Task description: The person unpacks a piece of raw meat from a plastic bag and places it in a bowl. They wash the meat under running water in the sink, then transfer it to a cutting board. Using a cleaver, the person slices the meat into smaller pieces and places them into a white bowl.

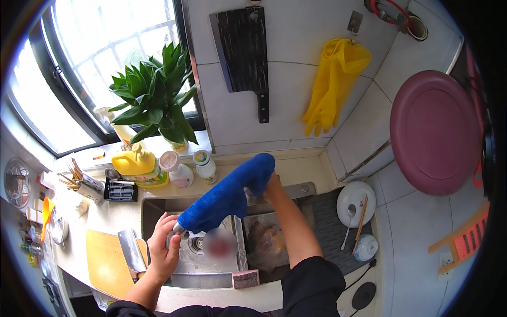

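Note:
A blue cloth (222,195) stretches slantwise above the double sink, draped over something long. At its lower left end a short metal piece (181,231) sticks out, looking like a tap spout. My left hand (165,244) is closed round this end, thumb toward me, at the cloth's edge. My right hand (270,191) is at the upper right end, closed on the cloth; most of its fingers are hidden beneath it. Below lies the steel sink (241,245): the left basin has a drain and a blurred reddish thing, the right basin a clear plastic bag (265,240) with pale contents.
A cutting board (105,264) and a cleaver (131,252) lie at left. Behind stand a yellow jug (138,168), two white jars and a plant (156,95). A sponge (245,279) sits on the front rim. At right, a plate (351,198) and bowl (365,247) rest on a grey mat.

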`<action>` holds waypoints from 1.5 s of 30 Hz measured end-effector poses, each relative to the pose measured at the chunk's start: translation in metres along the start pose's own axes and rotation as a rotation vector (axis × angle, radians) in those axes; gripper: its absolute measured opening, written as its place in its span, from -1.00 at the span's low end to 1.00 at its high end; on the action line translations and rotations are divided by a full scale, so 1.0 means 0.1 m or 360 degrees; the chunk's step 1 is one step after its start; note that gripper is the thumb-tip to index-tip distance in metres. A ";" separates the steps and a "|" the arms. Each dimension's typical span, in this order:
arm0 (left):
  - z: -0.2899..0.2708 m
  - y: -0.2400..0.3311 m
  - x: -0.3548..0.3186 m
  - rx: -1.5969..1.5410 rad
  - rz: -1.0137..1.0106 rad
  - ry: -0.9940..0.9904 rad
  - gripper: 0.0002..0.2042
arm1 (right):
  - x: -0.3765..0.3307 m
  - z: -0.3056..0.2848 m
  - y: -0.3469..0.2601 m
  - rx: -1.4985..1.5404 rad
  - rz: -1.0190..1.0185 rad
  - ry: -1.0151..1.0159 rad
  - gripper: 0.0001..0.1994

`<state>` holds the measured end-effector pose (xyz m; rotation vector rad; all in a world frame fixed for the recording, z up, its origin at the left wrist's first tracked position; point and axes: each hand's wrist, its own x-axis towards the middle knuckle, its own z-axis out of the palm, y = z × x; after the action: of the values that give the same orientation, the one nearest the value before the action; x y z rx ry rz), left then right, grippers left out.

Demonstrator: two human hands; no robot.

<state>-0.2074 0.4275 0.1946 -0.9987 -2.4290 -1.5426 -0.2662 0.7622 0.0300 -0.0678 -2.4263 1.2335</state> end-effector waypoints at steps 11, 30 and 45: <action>-0.04 -0.08 -0.01 0.0192 0.0044 -0.0004 -0.58 | -0.02 -0.14 -0.16 -0.0290 0.0317 0.0074 -0.82; -0.03 -0.25 -0.17 0.0118 -0.0093 0.0054 -0.52 | -0.91 -0.27 0.20 -0.0676 0.0681 -0.0134 -0.70; -0.05 -0.24 -0.20 -0.0017 -0.0246 -0.0003 -0.52 | -0.44 -0.08 0.30 -0.0221 0.0586 0.0465 -0.82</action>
<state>-0.2068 0.4069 0.1699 -0.8316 -2.5561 -1.6027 -0.2267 0.7767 -0.0046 -0.7118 -2.2970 1.1035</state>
